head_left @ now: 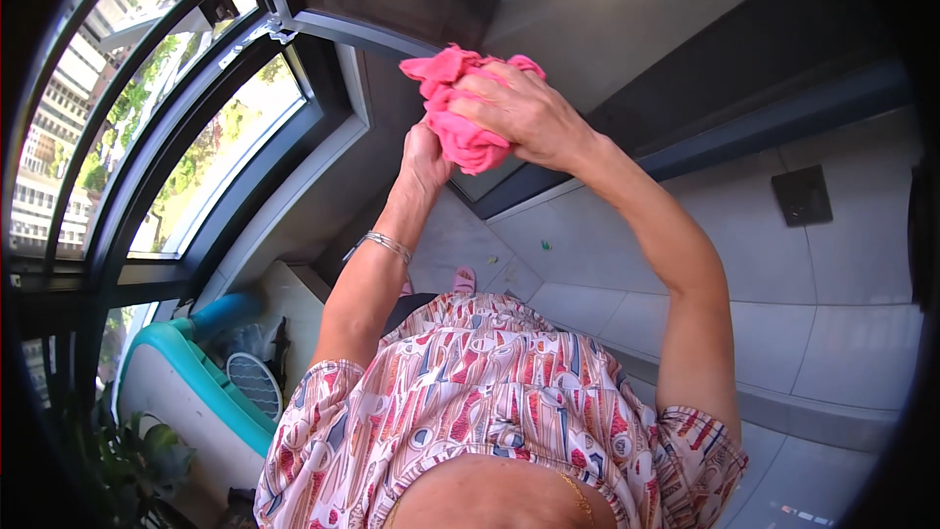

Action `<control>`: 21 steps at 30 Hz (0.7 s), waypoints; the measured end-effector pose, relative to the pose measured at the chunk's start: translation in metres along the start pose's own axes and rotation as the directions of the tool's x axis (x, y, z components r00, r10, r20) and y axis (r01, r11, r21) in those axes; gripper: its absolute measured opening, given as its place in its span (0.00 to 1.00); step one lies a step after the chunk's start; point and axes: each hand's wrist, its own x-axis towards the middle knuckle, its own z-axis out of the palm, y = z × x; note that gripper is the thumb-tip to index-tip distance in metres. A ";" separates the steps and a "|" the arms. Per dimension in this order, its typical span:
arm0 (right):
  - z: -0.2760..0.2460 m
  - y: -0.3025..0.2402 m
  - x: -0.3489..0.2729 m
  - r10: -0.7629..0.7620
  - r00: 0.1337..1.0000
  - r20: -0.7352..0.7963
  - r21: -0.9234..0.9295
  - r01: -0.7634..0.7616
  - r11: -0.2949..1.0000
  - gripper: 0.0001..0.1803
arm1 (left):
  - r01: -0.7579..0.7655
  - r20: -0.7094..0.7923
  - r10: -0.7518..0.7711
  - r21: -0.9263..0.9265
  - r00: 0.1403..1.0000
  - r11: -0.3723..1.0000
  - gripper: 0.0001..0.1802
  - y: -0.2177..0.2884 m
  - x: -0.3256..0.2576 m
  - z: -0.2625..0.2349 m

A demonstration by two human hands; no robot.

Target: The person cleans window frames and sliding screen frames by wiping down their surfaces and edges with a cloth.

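A bunched pink cloth [460, 137] is held up in front of me, near the corner of a dark-framed window [323, 108]. My right hand [524, 113] is wrapped over the top and side of the cloth. My left hand [426, 159] grips the cloth from below, partly hidden behind it. A silver bracelet circles my left wrist. Both arms are raised from a patterned short-sleeved top.
Dark window frames [147, 167] curve along the left, with trees and buildings outside. A teal and white object [186, 372] and a round white grille [253, 382] stand below the window, beside a leafy plant [137, 460]. Grey floor tiles [842, 333] with a dark square drain [801, 194] lie to the right.
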 end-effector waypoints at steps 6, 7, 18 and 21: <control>-0.049 -0.008 -0.088 0.178 0.975 0.135 -0.063 -0.171 0.983 0.25 | -0.100 -0.103 0.109 0.088 0.989 0.991 0.40 -0.010 -0.012 0.045; -0.059 -0.013 -0.095 0.173 0.979 0.106 -0.024 -0.171 0.985 0.26 | -0.071 0.024 0.069 0.089 0.997 0.994 0.42 -0.006 -0.010 0.041; -0.221 -0.027 -0.030 -0.099 0.959 -0.265 -0.679 -0.113 0.726 0.27 | -0.133 -0.030 0.153 0.348 0.988 0.928 0.42 -0.027 -0.011 0.082; -0.284 0.007 0.018 -0.402 0.837 -0.371 -0.900 -0.217 0.379 0.30 | -0.187 0.064 0.176 0.354 0.982 0.916 0.39 -0.044 -0.013 0.095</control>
